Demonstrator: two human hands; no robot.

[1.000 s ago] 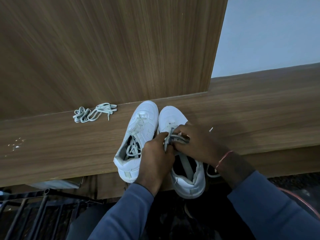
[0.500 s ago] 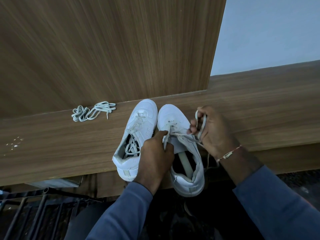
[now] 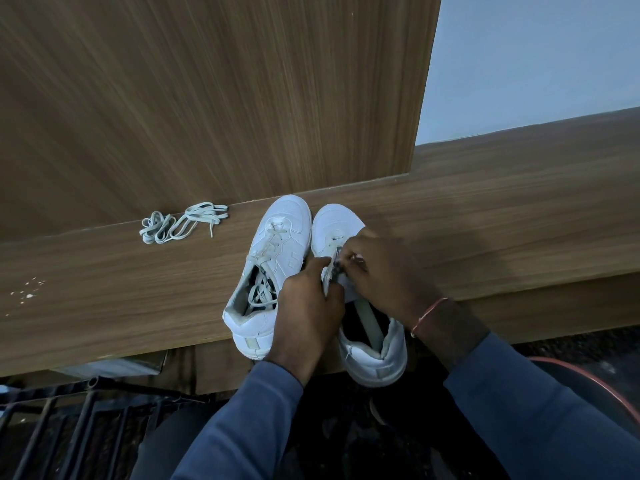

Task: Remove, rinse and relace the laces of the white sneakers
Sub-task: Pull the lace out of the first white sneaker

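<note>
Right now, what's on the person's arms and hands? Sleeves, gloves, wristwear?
Both hands are bare, no gloves. Left hand and right hand come out of long dark blue sleeves. The right wrist wears a thin red-orange thread bracelet.

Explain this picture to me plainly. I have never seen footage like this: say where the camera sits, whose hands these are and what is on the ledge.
There is no machine here. The camera is worn on a person's head, looking down at their own bare hands. On the wooden ledge stand two white sneakers side by side. The left sneaker is loosely laced. The left hand and right hand both pinch the lace over the right sneaker. A loose bundle of laces lies apart, to the left.
</note>
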